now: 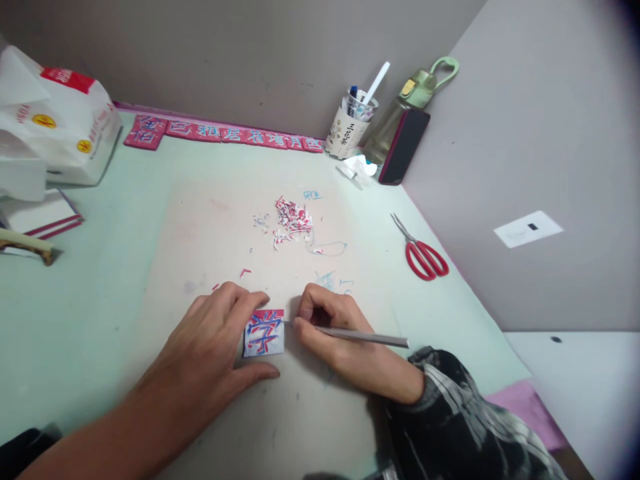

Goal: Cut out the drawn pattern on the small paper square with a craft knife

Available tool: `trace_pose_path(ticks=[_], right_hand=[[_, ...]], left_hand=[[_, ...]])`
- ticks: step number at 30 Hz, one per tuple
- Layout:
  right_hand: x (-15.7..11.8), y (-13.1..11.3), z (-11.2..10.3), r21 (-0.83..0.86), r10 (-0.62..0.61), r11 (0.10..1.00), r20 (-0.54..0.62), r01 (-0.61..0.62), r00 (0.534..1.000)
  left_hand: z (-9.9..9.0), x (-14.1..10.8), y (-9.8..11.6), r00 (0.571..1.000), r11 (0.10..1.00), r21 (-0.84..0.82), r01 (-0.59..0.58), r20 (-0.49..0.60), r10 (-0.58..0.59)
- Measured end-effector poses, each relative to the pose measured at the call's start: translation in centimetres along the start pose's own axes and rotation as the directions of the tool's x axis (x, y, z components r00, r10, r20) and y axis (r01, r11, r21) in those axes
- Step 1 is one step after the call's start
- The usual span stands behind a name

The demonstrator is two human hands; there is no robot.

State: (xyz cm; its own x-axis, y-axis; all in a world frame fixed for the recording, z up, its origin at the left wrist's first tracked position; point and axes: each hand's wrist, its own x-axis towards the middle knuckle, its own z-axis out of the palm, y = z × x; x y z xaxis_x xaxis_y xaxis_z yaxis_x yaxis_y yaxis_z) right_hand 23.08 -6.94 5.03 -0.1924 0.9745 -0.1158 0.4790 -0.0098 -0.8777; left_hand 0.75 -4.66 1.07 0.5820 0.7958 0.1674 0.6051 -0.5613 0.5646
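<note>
A small square card (273, 343), white with blue strokes of a character and red showing in cut-away parts, lies flat on the worn middle of the table. My left hand (213, 340) grips it from the left, with the thumb near its lower edge and the fingers at its upper edge. In my right hand (333, 327), a slim grey craft knife (370, 337) is pinched like a pen. Its thin tip touches the card's upper right edge. A few red slivers (245, 273) lie just above my left hand.
A pile of red and white shavings (294, 219) lies beyond the hands. Red-handled scissors (423, 257) are at right. Along the back wall stand red character tiles (233, 135), a pen cup (347, 127), a green bottle (395, 120) and a phone (405, 147). A paper bag (65, 133) is at left.
</note>
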Motion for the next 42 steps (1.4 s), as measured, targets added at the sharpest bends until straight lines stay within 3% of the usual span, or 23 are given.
trace_pose_path(ticks=[4, 14, 21, 42], right_hand=[[0.0, -0.1, 0.2, -0.006, -0.005, 1.0, 0.0, 0.005, 1.0], [-0.2, 0.0, 1.1, 0.025, -0.011, 1.0, -0.079, 0.013, 0.997], [-0.4, 0.1, 1.1, 0.039, -0.015, 0.999, -0.079, 0.018, 0.997], [-0.7, 0.2, 1.3, 0.05, -0.045, 0.998, -0.042, 0.047, 0.998]], left_hand=[[-0.7, 0.0, -0.7, 0.99, 0.991, -0.129, 0.044, 0.141, -0.025], [-0.2, 0.0, 0.5, 0.997, 0.989, -0.129, 0.074, -0.007, -0.076], [-0.1, 0.1, 1.0, 0.996, 0.995, -0.072, 0.069, -0.054, -0.073], [0.0, -0.1, 0.8, 0.996, 0.996, -0.075, 0.05, -0.063, -0.055]])
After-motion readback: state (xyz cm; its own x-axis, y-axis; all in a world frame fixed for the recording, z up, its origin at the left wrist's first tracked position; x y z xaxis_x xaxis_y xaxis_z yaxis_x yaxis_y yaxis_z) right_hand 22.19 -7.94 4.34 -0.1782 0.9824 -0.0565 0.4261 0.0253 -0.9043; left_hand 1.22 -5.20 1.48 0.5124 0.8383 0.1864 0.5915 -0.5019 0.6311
